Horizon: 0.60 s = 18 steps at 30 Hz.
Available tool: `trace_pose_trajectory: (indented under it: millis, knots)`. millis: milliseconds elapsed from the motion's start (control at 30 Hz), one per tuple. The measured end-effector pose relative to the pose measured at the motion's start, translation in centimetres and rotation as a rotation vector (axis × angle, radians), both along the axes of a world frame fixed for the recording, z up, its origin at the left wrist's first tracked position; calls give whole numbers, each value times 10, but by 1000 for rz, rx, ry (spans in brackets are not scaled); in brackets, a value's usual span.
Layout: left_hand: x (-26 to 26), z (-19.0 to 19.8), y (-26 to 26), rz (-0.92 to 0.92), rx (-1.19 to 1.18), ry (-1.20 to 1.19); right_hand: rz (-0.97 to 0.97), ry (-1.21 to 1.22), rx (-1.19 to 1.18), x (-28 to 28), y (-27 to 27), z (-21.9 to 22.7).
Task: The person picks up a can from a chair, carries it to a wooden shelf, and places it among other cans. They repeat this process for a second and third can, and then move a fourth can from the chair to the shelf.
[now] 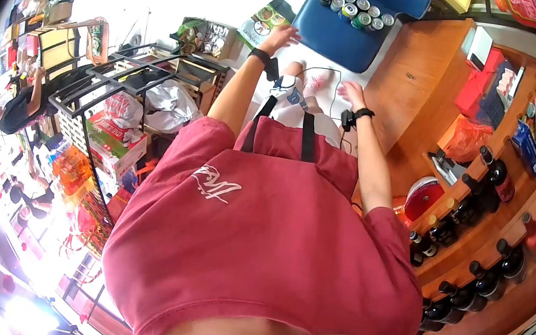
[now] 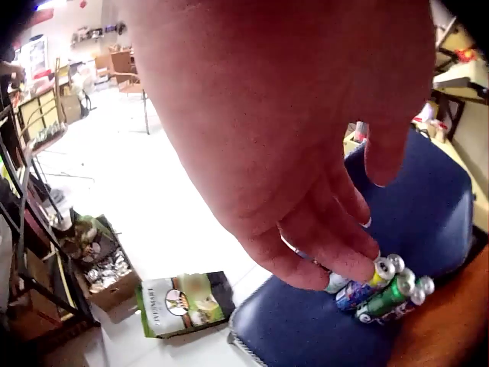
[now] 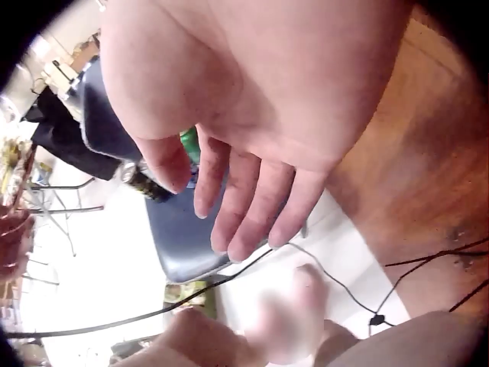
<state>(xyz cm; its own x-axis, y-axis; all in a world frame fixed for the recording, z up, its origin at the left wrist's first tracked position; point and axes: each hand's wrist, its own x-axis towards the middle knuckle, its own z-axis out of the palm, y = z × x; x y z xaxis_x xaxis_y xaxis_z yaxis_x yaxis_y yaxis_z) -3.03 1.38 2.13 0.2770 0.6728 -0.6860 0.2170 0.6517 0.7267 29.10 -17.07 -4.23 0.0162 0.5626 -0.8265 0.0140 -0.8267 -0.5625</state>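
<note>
My left hand [image 1: 282, 38] reaches forward beside the blue chair [image 1: 321, 37], its fingers spread and nothing in them. In the left wrist view the fingers overlap part of a cluster of drink cans [image 2: 374, 294] on the seat. Several cans [image 1: 361, 11] stand together there, a green can [image 2: 391, 297] among them. My right hand [image 1: 352, 94] hangs near the wooden cabinet, holding nothing. The right wrist view shows its palm and loosely extended fingers [image 3: 256, 191], which hide much of the seat. Dark cans [image 3: 141, 182] show beyond the thumb.
A green and white shopping bag [image 1: 267, 23] lies on the floor left of the chair. A thin black cable [image 3: 191, 294] crosses near my legs. At right stands a wooden cabinet [image 1: 413, 71] with dark bottles [image 1: 498, 176]; at left, a black metal rack [image 1: 102, 73] holds bags and boxes.
</note>
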Motion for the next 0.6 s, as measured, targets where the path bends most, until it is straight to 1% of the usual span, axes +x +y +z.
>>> trace_pose_trajectory:
  millis: [67, 100, 133, 200, 233, 300, 367, 400, 433, 467, 500, 533, 567, 600]
  knots:
    - [17, 18, 15, 53, -24, -57, 28, 105, 70, -26, 35, 23]
    - [23, 28, 22, 59, -20, -77, -25, 217, 99, -43, 51, 20]
    - [27, 19, 30, 116, -17, -103, -80, 328, 126, -59, 65, 15]
    - [33, -2, 42, 227, -18, -152, 39, 361, 96, -84, 103, 46]
    - [36, -8, 48, 256, -8, -161, 57, 418, 46, -96, 120, 59]
    - [40, -19, 70, 280, -23, -166, 99, 537, -36, -120, 145, 62]
    - [40, -37, 89, 322, -15, -204, 37, 639, -130, -138, 162, 69]
    - [39, -44, 98, 349, -1, -195, -7, 664, -159, -143, 168, 65]
    - [37, -51, 109, 377, 15, -186, -90, 734, -188, -143, 176, 60]
    - [36, -57, 120, 404, 32, -175, -128, 754, -176, -145, 185, 54]
    - [34, -65, 129, 500, -2, -209, -168, 775, -164, -149, 194, 50]
    - [32, -72, 138, 557, -27, -216, -210, 798, -152, -153, 201, 46]
    - [29, -79, 145, 612, -52, -221, -213, 768, -118, -155, 209, 43]
    - [26, -87, 152, 663, -77, -225, -209, 686, -89, -159, 219, 50]
